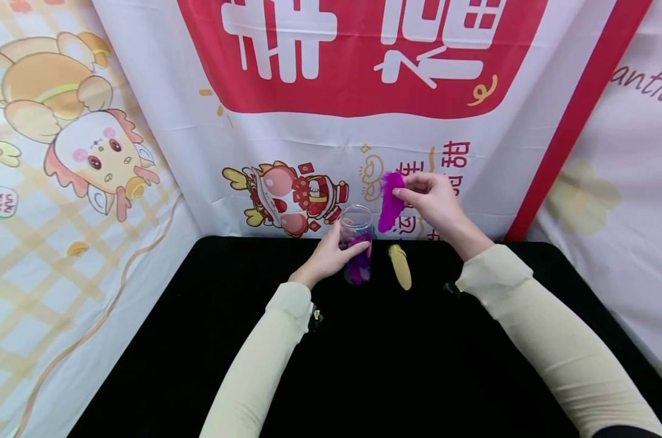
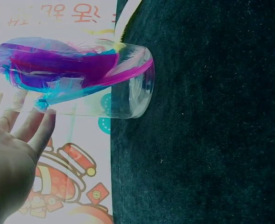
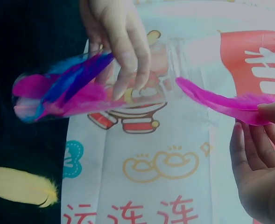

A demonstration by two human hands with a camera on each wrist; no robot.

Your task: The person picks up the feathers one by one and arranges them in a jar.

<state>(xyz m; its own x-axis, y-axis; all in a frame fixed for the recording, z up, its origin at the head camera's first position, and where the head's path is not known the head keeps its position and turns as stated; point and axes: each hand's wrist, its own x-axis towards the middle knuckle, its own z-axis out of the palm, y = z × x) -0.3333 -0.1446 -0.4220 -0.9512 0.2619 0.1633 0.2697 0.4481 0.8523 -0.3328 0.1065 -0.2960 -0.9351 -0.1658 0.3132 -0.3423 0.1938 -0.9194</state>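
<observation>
My left hand (image 1: 331,255) grips a clear jar (image 1: 356,219), its fingers wrapped round the side. Inside the jar lie several purple, magenta, blue and pink feathers (image 2: 67,67). Between thumb and fingers, my right hand (image 1: 431,194) pinches a magenta feather (image 1: 391,201) by its upper end. In the right wrist view, the tip of this feather (image 3: 221,100) is close beside the jar's open mouth (image 3: 177,67). A yellow feather (image 1: 400,267) lies on the black table, to the right of the jar.
The black table (image 1: 363,365) ends at a white backdrop (image 1: 309,137) with red printing and cartoon figures. Printed cloth (image 1: 62,201) hangs along the left side, and another white cloth (image 1: 599,201) stands to the right.
</observation>
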